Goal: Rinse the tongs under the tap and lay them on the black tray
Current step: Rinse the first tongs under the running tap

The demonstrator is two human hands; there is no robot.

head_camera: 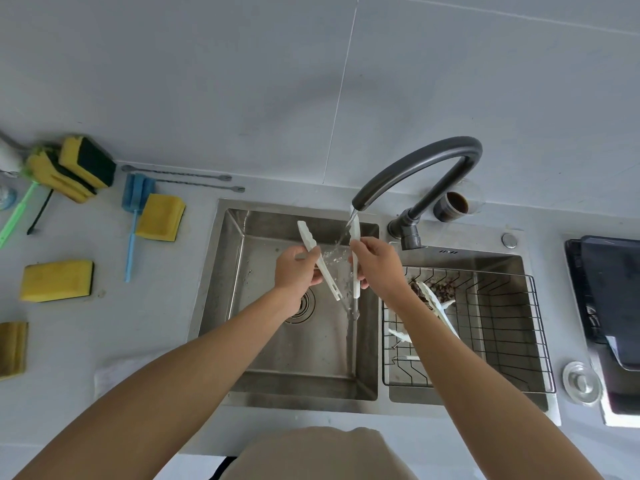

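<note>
Head view: tongs (318, 261) between both hands.

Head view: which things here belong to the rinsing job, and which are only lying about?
In the job: tongs, held by left hand and right hand; tap; black tray.

Lying about: yellow sponges, blue brush, wire basket.

Single head camera looks steeply down, close over the sink (221, 271); wall above.

2 hands (294, 271), 1 tongs (320, 258), 1 tap (426, 161)
</note>
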